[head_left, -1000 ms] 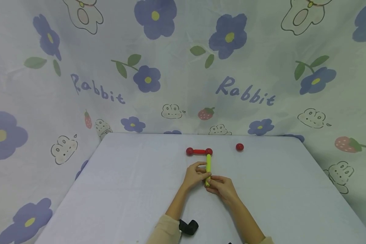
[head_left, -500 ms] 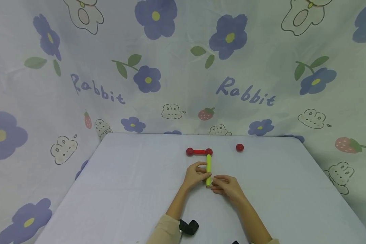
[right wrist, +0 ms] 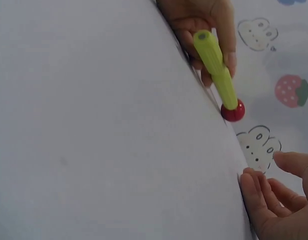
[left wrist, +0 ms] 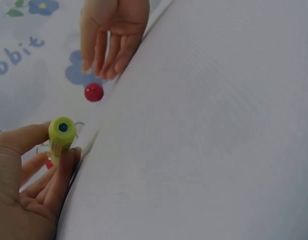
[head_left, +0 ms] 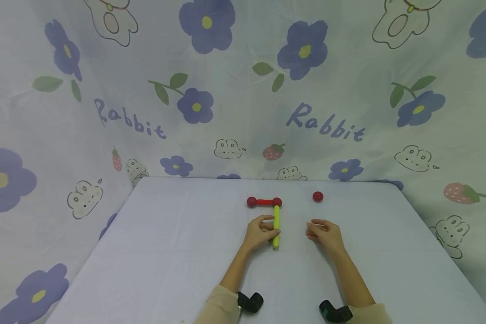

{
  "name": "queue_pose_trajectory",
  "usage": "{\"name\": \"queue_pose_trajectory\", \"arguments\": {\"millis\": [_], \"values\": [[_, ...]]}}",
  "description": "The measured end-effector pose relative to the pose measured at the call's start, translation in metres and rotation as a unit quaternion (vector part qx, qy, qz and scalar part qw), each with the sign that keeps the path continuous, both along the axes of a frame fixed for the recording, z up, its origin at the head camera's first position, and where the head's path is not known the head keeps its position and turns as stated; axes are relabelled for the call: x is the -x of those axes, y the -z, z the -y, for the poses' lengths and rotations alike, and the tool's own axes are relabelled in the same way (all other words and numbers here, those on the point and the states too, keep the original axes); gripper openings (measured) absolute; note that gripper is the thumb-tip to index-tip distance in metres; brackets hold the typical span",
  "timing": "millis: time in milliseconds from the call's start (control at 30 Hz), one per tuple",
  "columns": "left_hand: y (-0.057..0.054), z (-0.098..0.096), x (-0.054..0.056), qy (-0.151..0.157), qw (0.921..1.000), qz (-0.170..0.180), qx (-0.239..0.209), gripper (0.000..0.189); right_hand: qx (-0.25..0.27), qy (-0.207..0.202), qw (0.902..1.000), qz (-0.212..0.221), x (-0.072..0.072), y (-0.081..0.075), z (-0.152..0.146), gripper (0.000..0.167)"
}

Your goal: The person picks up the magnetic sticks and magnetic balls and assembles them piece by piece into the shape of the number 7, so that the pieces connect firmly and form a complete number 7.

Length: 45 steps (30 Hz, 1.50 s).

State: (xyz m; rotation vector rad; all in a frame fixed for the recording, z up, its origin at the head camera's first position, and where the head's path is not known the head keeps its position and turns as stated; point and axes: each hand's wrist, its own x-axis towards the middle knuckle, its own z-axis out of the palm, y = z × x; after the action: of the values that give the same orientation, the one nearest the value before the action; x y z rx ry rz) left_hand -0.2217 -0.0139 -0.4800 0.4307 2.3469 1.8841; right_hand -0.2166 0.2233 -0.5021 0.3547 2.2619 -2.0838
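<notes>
My left hand (head_left: 258, 232) pinches a yellow-green rod (head_left: 276, 227) between thumb and fingers. In the right wrist view the rod (right wrist: 210, 54) looks like two pieces end to end, its near end showing a dark round centre. At its far end is a red ball (head_left: 277, 202), joined by a short red rod (head_left: 264, 202) to another red ball (head_left: 252, 202), so the pieces form an L. To the right, my right hand (head_left: 326, 235) holds nothing, its fingers loosely bent. A loose red ball (head_left: 317, 196) sits beyond that hand.
A white-covered table (head_left: 166, 252) spreads beneath everything. Behind it hangs a cloth (head_left: 243, 90) printed with flowers and rabbits. Black wrist devices (head_left: 251, 302) stick out beside both sleeves.
My right hand has let go of the near end of the yellow-green rod and moved right and away from me, towards the loose red ball. The left hand stays in place.
</notes>
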Motion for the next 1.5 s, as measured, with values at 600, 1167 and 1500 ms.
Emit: {"name": "queue_pose_trajectory", "arguments": {"millis": [600,1167,1500], "values": [[0.0,0.002,-0.001,0.009,0.9999,-0.004,0.005,0.045,-0.128,0.081,0.9862,-0.068,0.033,-0.002,-0.036,0.052],[0.021,-0.001,0.01,0.002,0.9999,-0.016,0.004,0.038,-0.16,0.117,0.9748,-0.104,0.066,0.007,-0.039,0.054],[0.041,-0.001,0.021,-0.003,0.9999,-0.007,0.013,0.039,-0.197,0.115,0.968,-0.104,0.088,0.01,-0.035,0.059]]}}
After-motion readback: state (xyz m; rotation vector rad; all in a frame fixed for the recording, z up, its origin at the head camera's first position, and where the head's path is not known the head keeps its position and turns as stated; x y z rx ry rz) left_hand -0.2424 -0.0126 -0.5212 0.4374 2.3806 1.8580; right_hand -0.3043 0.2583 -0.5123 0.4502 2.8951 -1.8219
